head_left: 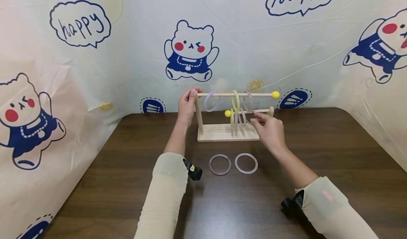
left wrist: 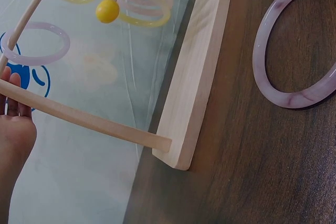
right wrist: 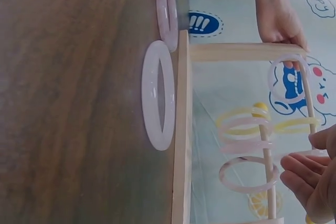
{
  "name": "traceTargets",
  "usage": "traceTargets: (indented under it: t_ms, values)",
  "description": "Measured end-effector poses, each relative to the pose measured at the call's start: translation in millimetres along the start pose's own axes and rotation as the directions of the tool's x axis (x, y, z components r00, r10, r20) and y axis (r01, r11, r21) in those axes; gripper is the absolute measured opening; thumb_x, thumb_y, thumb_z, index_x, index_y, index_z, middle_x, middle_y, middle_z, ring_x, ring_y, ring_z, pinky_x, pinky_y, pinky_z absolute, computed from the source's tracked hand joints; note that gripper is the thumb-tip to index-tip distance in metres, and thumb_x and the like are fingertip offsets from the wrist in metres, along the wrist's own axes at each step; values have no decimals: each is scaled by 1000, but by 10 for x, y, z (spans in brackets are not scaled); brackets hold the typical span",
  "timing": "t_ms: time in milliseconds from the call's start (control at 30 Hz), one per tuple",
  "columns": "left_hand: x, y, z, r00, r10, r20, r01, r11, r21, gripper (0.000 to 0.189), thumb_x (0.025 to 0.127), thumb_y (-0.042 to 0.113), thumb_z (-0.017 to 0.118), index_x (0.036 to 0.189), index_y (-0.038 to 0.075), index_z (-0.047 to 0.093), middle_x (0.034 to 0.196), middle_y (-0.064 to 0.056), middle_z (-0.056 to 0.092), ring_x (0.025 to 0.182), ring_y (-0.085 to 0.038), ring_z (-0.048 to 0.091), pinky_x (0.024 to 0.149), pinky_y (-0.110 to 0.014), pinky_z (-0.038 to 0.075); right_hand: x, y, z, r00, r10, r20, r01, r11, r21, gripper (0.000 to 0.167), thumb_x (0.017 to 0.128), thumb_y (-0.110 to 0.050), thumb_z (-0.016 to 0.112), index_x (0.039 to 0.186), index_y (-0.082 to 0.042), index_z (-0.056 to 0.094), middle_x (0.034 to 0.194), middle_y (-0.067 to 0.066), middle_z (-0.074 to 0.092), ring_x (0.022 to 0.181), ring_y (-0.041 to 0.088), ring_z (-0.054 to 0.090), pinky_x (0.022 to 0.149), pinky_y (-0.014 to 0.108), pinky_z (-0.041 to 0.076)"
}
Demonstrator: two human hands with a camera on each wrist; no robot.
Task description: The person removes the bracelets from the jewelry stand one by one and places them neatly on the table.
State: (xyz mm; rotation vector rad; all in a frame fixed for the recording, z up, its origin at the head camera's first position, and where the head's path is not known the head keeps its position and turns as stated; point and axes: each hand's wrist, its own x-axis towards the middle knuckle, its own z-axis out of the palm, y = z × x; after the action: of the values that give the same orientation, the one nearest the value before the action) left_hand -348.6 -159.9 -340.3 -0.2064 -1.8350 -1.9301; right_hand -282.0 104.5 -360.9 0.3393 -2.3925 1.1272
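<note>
A light wooden bangle stand [head_left: 216,137] has two rods with bangles around them. My left hand [head_left: 187,103] grips the top of its left post, thumb in front. On the upper rod hang a lavender bangle [left wrist: 37,60] near that hand, a yellow bangle [head_left: 238,103] further right, and a pale pinkish bangle [head_left: 251,101]. My right hand [head_left: 270,127] pinches the pinkish one's lower edge between thumb and fingertips. Several yellow, pink and marbled bangles [right wrist: 247,190] hang on the lower rod, beside the right fingers.
Two bangles lie flat on the dark wood table [head_left: 127,189] before the stand: a purplish marbled bangle [head_left: 220,174] and a pale lavender bangle [head_left: 246,173]. Yellow balls cap the upper rod's right end [head_left: 275,95] and the lower rod's left end [head_left: 228,114]. A printed cloth [head_left: 136,55] stands behind.
</note>
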Motion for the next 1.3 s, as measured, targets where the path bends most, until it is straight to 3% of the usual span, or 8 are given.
traceTargets:
  t_ms: [667,1300]
  values:
    - [13,22,22,1000,-3,7,3,1000,4,38,95,29,49,111,-3,61,102,-6,65,101,-18,54,89,-26,38,275,10,45,985,21,-169,-10,998,66,24,85,-14,67,101,3,69,88,14,69,80,26,67,66,40,49]
    - [4,19,0,1000,-3,-8,3,1000,-4,35,95,28,50,109,-2,62,98,-2,66,98,-15,54,88,-26,39,389,-32,120,987,42,-154,-27,995,96,25,84,-16,69,101,3,69,87,14,69,80,25,67,65,38,49]
